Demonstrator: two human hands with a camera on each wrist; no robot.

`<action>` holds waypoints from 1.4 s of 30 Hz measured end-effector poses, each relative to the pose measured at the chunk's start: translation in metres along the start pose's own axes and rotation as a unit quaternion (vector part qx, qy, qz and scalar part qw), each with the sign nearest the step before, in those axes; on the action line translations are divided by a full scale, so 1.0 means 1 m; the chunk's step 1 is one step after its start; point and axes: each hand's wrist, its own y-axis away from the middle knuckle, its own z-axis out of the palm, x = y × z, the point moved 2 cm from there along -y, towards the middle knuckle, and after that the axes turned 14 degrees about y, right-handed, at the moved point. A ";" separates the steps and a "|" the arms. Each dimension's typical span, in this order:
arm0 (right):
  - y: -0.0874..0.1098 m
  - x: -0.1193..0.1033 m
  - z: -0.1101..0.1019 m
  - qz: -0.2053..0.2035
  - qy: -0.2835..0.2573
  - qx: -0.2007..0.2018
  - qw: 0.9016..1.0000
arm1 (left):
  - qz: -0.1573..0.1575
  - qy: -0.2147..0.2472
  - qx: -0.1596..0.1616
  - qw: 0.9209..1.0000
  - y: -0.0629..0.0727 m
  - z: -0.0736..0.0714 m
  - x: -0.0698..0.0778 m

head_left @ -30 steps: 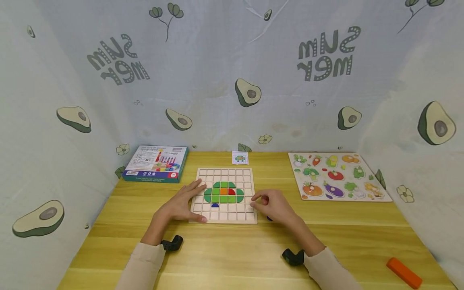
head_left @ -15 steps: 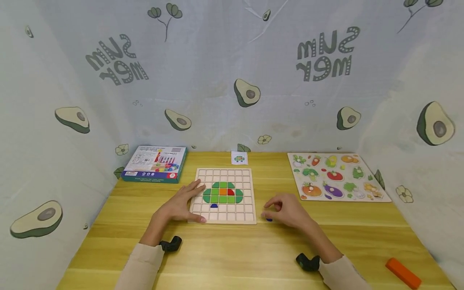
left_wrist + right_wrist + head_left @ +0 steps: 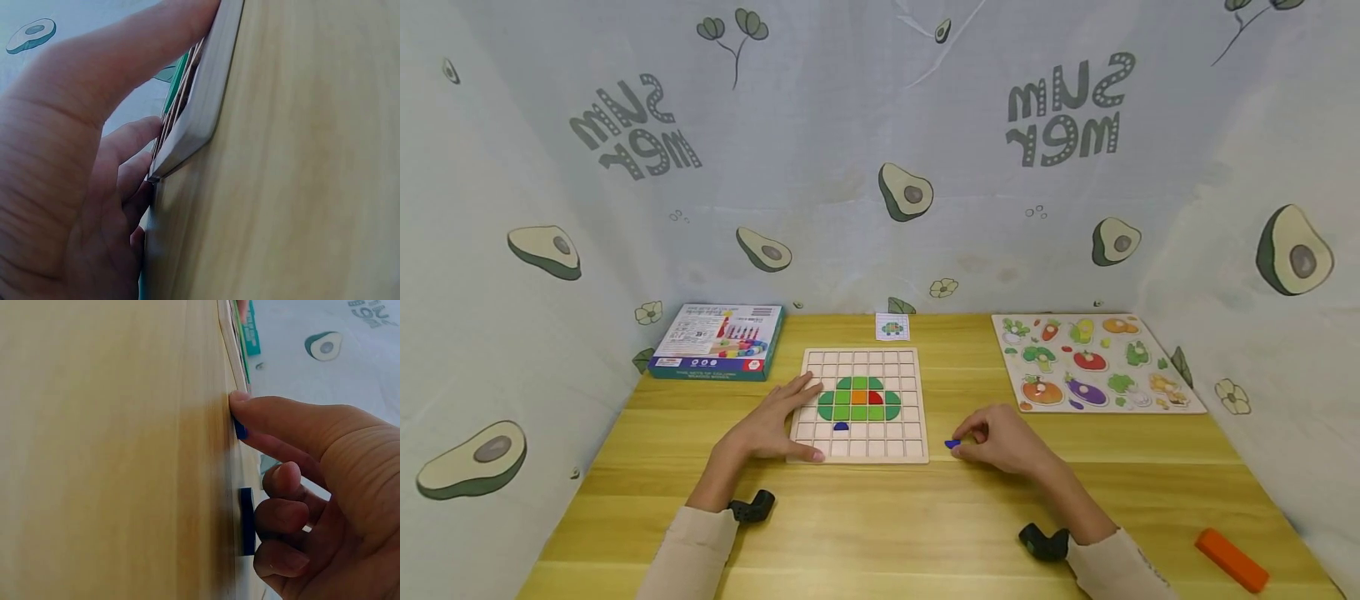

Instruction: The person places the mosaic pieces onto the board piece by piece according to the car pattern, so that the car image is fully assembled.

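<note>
My left hand [image 3: 769, 423] lies spread over the left side of a square wooden grid board [image 3: 910, 433], thumb at its front edge [image 3: 209, 87]. Green tiles [image 3: 842, 397], an orange tile [image 3: 859, 397] and a red tile [image 3: 875, 397] form a rounded shape on the grid. Below them sits a blue half-round tile [image 3: 841, 427]. To the right of the board, my right hand [image 3: 1003, 437] pinches another small blue tile [image 3: 239, 429] between thumb and index finger, close over the table. In the right wrist view, a further dark blue piece [image 3: 248, 522] shows by its curled fingers.
Behind the board stands a small pattern card [image 3: 892, 327]. A boxed set [image 3: 715, 342] lies at the back left, a vegetable puzzle board [image 3: 1097, 364] at the back right. An orange block [image 3: 1232, 560] rests near the front right.
My right hand has moved right from the board's edge to the table beside it and now pinches a blue tile. My left hand has stayed on the board.
</note>
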 end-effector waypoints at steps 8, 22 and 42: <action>-0.002 -0.003 0.002 0.006 -0.004 0.004 1.000 | 0.000 0.000 0.003 1.000 0.000 0.000 0.000; -0.018 -0.027 0.006 0.022 -0.022 0.038 0.999 | 0.002 0.009 0.003 1.000 0.000 -0.001 0.000; -0.041 -0.061 0.018 0.014 -0.027 0.038 0.999 | 0.001 0.005 0.005 1.000 0.000 0.000 0.002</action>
